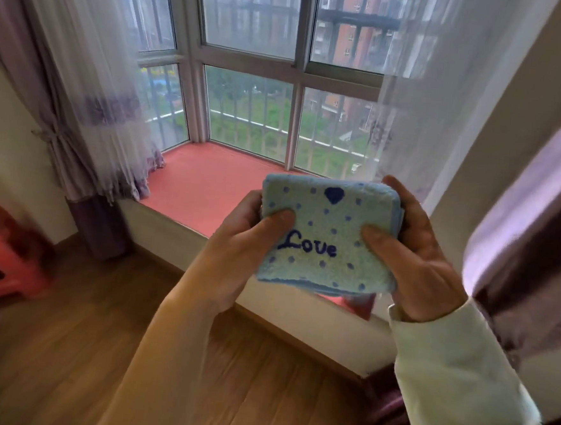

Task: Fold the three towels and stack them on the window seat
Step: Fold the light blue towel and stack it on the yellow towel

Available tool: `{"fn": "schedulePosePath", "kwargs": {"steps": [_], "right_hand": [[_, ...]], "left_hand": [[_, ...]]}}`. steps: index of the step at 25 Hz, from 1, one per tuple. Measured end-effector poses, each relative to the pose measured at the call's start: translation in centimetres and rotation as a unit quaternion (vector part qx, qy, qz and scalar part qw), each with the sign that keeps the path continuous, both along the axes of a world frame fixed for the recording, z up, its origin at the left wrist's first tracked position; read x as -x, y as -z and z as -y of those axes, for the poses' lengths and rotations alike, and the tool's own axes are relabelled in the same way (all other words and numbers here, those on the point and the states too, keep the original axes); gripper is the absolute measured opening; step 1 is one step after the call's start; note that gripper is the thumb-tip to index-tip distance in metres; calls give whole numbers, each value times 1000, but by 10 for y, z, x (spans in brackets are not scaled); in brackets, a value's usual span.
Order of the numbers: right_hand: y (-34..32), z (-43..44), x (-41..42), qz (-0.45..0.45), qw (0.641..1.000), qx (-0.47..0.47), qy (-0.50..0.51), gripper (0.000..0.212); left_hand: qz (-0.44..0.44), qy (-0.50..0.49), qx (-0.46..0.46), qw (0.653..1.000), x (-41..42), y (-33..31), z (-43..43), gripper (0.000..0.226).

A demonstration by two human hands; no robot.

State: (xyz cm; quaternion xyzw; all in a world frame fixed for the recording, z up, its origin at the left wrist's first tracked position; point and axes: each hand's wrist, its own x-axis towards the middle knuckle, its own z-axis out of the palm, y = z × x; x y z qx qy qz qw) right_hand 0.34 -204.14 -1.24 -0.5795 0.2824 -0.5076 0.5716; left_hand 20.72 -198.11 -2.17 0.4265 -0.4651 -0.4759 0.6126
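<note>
- The folded blue towel sits in mid-air above the near edge of the window seat.
- Left hand and right hand each grip a side, thumbs on top.
- Lower it flat; let go only once it rests, so the layers stay squared.

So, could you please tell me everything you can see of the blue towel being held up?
The blue towel is pale blue terry-looking cloth, folded into a thick, roughly square pad with several layers showing at its right and lower edges. Its top face carries dark blue dots, a dark blue heart near the far edge and the word "Love". It is held in the air, tilted toward the camera, in front of the red window seat. The left hand and right hand hold its sides, thumbs on top.
</note>
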Motion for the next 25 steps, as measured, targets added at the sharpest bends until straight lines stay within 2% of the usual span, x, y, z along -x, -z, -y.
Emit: {"fn": "schedulePosePath", "kwargs": {"steps": [5,13,20,25], "right_hand": [[7,126,-72,10,999,-10,30,61],[52,332,-160,6,998,-43,52,65],[80,459,-189,17,991,-93,92,65],[135,522,-190,-7,976,-145,162,63]], "left_hand": [[25,-20,-6,999,-65,-5,130,27],[66,-43,-35,996,-146,36,340,22],[51,22,-77,995,-181,73,486,29],[45,76,-128,988,-185,129,571,39]]}}
